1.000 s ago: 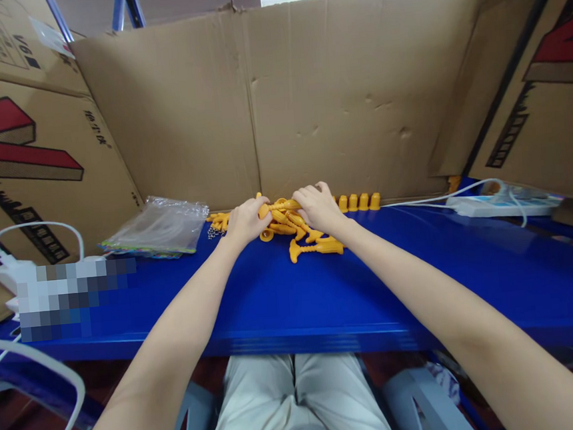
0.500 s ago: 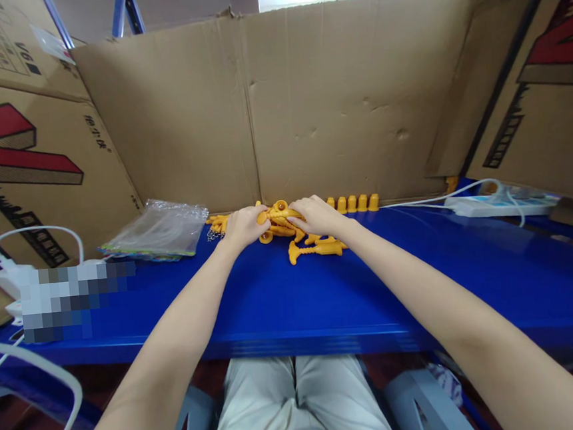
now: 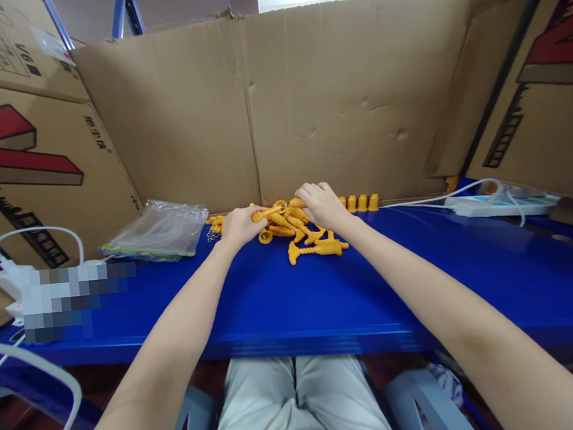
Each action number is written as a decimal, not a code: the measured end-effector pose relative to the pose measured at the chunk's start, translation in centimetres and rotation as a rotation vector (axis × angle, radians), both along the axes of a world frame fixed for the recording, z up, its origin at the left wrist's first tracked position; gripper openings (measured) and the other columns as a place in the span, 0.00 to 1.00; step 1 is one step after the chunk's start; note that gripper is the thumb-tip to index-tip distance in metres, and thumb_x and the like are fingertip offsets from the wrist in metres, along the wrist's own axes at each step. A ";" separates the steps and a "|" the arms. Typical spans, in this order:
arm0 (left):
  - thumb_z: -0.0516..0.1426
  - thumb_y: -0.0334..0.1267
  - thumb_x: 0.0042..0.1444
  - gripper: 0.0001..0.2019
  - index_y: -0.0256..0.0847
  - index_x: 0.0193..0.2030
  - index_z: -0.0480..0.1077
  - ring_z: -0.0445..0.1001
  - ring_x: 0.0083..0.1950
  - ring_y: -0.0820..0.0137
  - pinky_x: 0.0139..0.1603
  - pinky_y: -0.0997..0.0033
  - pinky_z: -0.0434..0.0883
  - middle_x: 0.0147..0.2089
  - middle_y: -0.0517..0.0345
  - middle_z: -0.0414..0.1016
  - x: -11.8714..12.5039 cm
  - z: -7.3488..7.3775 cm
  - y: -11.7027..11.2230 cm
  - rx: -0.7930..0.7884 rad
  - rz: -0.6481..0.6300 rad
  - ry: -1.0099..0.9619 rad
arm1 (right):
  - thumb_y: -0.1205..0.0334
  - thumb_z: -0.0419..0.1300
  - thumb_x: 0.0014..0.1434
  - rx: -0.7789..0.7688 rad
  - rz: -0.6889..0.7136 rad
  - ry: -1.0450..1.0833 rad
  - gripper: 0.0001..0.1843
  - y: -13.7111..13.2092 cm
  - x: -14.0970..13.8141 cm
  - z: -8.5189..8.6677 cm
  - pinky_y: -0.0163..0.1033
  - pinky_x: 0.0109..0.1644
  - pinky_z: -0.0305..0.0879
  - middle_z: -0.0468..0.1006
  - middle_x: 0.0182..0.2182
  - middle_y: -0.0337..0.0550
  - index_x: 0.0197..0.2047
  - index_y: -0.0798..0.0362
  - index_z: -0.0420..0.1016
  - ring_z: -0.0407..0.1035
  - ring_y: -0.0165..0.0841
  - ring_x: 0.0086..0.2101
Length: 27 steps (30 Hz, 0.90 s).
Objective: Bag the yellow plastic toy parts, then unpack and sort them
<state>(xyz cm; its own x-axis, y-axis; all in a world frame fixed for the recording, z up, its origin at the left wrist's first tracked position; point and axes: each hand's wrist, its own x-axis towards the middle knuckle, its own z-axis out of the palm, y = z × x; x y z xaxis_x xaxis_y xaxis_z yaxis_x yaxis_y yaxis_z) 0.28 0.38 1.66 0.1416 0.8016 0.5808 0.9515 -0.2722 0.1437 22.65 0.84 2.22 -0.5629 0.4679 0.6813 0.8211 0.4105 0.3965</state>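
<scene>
My left hand (image 3: 241,226) is closed on a yellow plastic piece (image 3: 270,211) with a round end and a ribbed shaft that points right. Opposite it, my right hand (image 3: 323,205) grips another yellow plastic part (image 3: 296,202), its end facing that shaft. Whether the two touch I cannot tell. Beneath and in front of the hands lies a pile of yellow plastic pieces (image 3: 282,231). Nearest me is a T-shaped yellow piece (image 3: 327,247). Small yellow cups (image 3: 362,203) stand in a row behind my right hand, which partly hides them.
Clear plastic bags (image 3: 162,229) lie left of the pile, with small metal chains (image 3: 213,235) beside them. A white power strip (image 3: 501,204) with cables is at the right. Cardboard (image 3: 336,97) walls the back of the blue table (image 3: 284,302). White plugs and a cable (image 3: 15,269) sit far left.
My right hand has moved slightly up and right, away from the left one, uncovering more of the pile and the held pieces. More of the row of cups is now hidden.
</scene>
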 end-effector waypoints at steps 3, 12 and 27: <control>0.55 0.42 0.54 0.18 0.46 0.50 0.75 0.77 0.42 0.61 0.43 0.67 0.70 0.38 0.53 0.80 -0.5 -0.2 0.5 0.034 0.032 -0.027 | 0.65 0.50 0.61 0.009 -0.042 0.074 0.11 0.3 0.5 -0.1 0.43 0.45 0.49 0.73 0.39 0.52 0.44 0.58 0.67 0.62 0.41 0.41; 0.53 0.28 0.52 0.17 0.41 0.48 0.73 0.75 0.39 0.67 0.42 0.70 0.67 0.35 0.55 0.76 -2.2 -0.7 2.1 0.095 0.010 -0.311 | 0.54 0.48 0.62 -0.191 -0.448 0.428 0.18 1.8 4.3 -1.1 0.47 0.48 0.54 0.74 0.42 0.56 0.42 0.58 0.72 0.65 0.46 0.46; 0.53 0.34 0.54 0.26 0.41 0.61 0.58 0.71 0.50 0.68 0.52 0.68 0.68 0.55 0.48 0.67 -3.4 -2.4 5.1 -0.071 0.034 -0.665 | 0.52 0.56 0.59 -0.681 -0.717 0.506 0.21 3.9 9.6 -4.7 0.50 0.47 0.63 0.75 0.48 0.63 0.48 0.59 0.75 0.69 0.52 0.49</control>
<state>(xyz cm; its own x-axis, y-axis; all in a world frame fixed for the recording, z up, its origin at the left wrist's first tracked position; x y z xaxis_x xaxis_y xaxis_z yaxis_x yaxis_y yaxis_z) -3.14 5.51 -0.74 -0.2542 0.8388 0.4816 0.6619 -0.2122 0.7189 32.25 4.79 -2.49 0.2585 0.9376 0.2324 0.9589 -0.2199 -0.1793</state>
